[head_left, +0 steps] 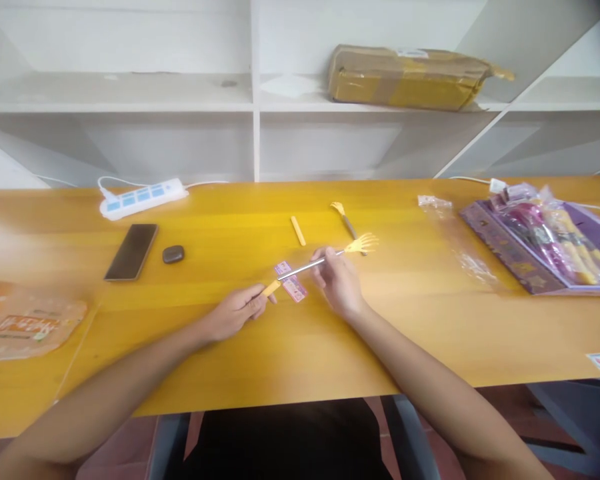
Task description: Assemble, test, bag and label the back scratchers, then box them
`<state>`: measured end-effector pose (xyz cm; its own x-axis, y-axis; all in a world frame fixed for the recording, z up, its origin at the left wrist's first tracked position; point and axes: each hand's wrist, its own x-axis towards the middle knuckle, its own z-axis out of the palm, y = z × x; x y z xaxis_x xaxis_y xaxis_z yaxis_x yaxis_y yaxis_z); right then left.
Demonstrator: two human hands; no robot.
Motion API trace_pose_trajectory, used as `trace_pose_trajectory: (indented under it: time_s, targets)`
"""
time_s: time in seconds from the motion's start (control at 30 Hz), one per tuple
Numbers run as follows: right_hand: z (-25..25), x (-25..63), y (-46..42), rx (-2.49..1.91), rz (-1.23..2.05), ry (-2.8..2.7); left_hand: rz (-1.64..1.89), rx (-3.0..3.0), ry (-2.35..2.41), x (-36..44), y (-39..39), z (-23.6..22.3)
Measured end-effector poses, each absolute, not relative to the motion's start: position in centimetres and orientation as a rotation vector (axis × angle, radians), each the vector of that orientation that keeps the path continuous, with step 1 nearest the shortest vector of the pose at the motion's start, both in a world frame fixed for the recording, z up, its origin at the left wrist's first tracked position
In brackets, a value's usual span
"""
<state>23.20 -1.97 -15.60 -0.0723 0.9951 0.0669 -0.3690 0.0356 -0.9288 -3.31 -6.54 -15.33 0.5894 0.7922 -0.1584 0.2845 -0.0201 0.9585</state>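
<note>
A back scratcher [303, 268] with a thin metal rod and a yellow claw-shaped head slants over the table between my hands. My left hand [243, 310] is closed round its yellow handle. With its fingers pinching the rod near the claw, my right hand [337, 277] holds the other end. Below the rod lie small pink-and-purple printed cards [295, 289]. A second yellow claw head on a dark rod [349, 225] rests just beyond my right hand, partly covered by the held claw. Left of that lies a loose yellow handle piece [298, 231].
A purple box [510, 263] of wrapped items stands at right, beside clear plastic wrappers [473, 267]. At left are a phone [131, 252], a small dark case [173, 254], a power strip [145, 198] and an orange plastic bag [30, 323]. A taped carton [405, 80] sits on the shelf.
</note>
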Motion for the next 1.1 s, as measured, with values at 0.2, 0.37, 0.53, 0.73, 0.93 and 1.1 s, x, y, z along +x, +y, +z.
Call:
trace_pose_trajectory:
  time_s: [0.2,0.37,0.53,0.73,0.93,1.1]
  targets:
    - [-15.6,23.3,-2.0,-0.852,1.340,-1.064,0.504,1.618,0.931,-3.3,-6.5,-15.3]
    - [-15.2,23.5,-2.4,-0.839,1.304,-1.142,0.484,1.653,0.936,-3.2,-6.5,-15.1]
    - [-15.2,23.5,-2.5,-0.840,1.280,-1.167,0.455,1.684,0.946,-3.2,-6.5,-15.1]
    - [-15.6,23.6,-2.3,-0.816,1.320,-1.204,0.427,1.691,0.930,-3.3,-6.5,-14.9]
    - [-16.1,23.7,-2.3,-0.787,1.311,-1.262,0.422,1.681,0.943,-3.2,-6.4,-14.8]
    - [-16.1,23.8,-2.5,-0.743,1.305,-1.312,0.416,1.668,0.943,-3.2,-6.4,-14.8]
